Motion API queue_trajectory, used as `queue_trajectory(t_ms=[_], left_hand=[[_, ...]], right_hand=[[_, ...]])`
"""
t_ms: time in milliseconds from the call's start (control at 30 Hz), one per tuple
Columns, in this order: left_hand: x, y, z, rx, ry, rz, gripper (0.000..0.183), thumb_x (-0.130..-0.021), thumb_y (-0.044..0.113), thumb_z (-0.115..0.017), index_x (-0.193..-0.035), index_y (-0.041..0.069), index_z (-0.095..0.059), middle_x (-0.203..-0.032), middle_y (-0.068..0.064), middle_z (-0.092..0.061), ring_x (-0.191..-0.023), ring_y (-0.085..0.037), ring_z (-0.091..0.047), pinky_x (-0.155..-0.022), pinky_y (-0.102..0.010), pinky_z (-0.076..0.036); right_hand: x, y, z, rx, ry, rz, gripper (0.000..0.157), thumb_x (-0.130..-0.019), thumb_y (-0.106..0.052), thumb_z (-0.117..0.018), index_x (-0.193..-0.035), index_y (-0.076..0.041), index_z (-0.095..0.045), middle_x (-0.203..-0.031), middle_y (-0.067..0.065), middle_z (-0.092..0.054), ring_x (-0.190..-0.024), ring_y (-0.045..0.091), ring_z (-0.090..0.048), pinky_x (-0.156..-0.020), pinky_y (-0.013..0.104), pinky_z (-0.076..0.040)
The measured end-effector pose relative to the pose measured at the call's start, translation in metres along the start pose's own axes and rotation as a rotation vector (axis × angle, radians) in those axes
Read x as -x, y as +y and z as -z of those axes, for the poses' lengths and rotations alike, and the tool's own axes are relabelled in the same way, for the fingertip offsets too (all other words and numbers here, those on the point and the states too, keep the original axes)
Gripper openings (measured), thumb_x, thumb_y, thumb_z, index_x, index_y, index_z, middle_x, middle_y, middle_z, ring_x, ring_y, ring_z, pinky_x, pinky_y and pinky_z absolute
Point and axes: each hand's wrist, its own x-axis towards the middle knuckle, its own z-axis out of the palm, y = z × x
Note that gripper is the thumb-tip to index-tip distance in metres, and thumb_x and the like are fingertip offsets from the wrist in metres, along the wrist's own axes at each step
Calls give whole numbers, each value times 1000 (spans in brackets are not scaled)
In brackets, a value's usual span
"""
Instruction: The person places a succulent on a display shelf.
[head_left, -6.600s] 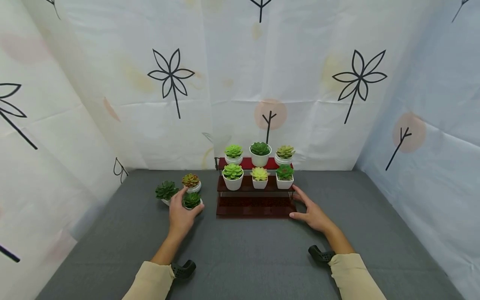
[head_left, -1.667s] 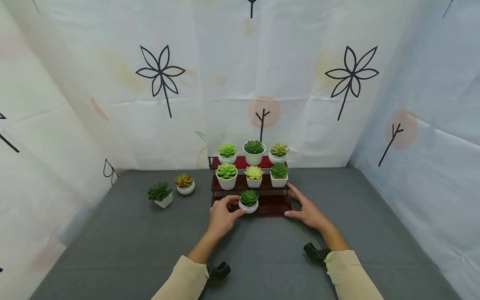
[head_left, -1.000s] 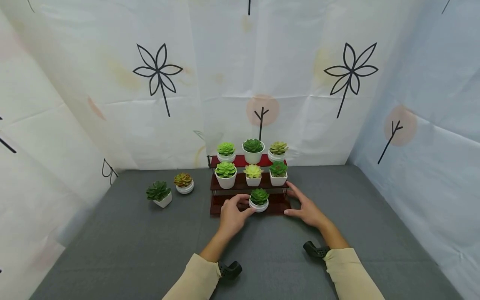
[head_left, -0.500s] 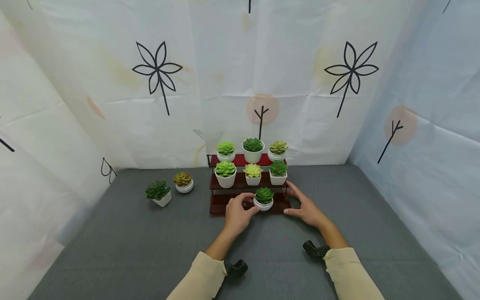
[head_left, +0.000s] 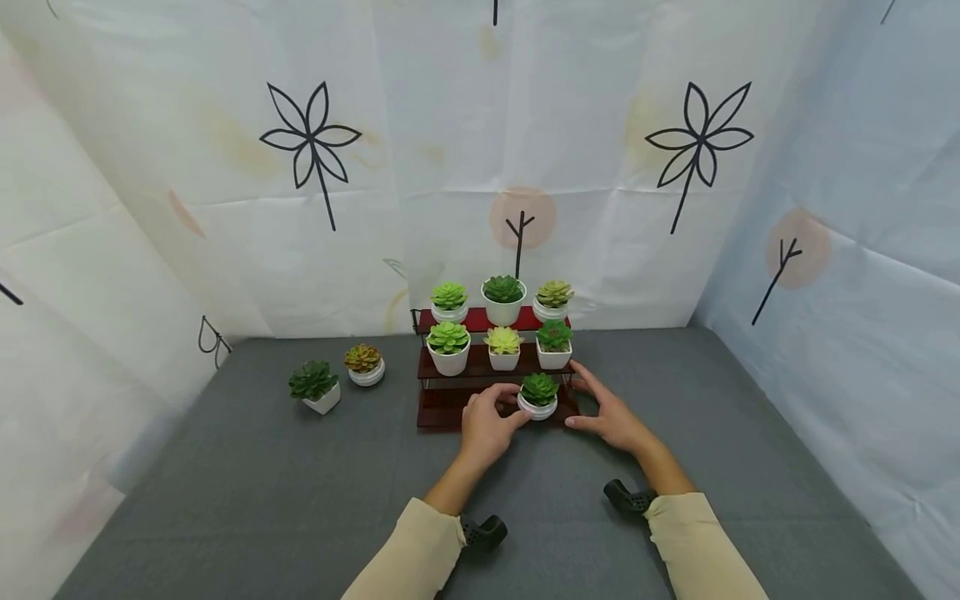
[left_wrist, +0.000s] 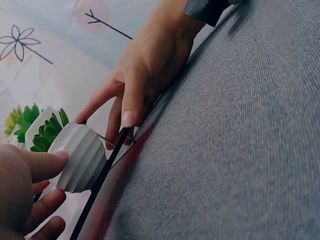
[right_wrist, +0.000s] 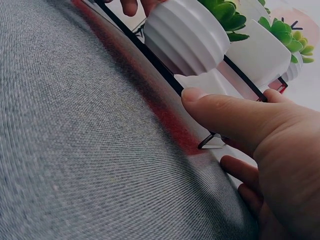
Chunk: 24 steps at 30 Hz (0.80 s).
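My left hand (head_left: 486, 429) holds a potted succulent (head_left: 538, 396) by its ribbed white pot, thumb in front and fingers behind. The pot is at the right part of the lowest tier of a dark red three-tier shelf (head_left: 450, 410), its base close to the tier's black edge (left_wrist: 95, 192) in the left wrist view. My right hand (head_left: 617, 421) is spread at the shelf's right end. Its thumb (right_wrist: 225, 112) touches the lowest tier's front edge, and its index finger reaches the middle tier. The other right fingers curl below, beside the wire leg (right_wrist: 207, 140).
Three succulents, such as a yellow-green one (head_left: 503, 346), stand on the middle tier; three more, including a dark green one (head_left: 503, 300), fill the top. A dark green succulent (head_left: 317, 385) and a brownish one (head_left: 364, 364) stand left on the grey cloth (head_left: 262, 492). Printed fabric hangs behind.
My left hand picked up the succulent from the group at left, brought it to the lowest tier, then moved it rightward along that tier. My right hand stays at the shelf's right end.
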Motion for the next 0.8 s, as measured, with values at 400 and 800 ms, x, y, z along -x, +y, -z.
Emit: queue_trajectory(t_ms=[400,800], left_hand=[[-4,6,-8,-2,-12,-19,33,-80,21,-81,-110,15,-71,-91,7,-67,-86,-14,-52,-83,-40,-38],[-7,10,-16,-27,-17,-33,33,-80,22,-81,-110,16,-71,-91,6,-67,-85,-13,-52,-80,-38,-37]], right_hand=[[-1,3,0,4,-4,11,91,-86,-13,-76,-157,-15,-19,-145,25,-42,-135,43,-35,-103,67,-25],[-1,6,0,6,1,24,91,-85,-13,-77,-156,-14,-20,-143,26,-43,-133,44,-36,-101,68,-26]])
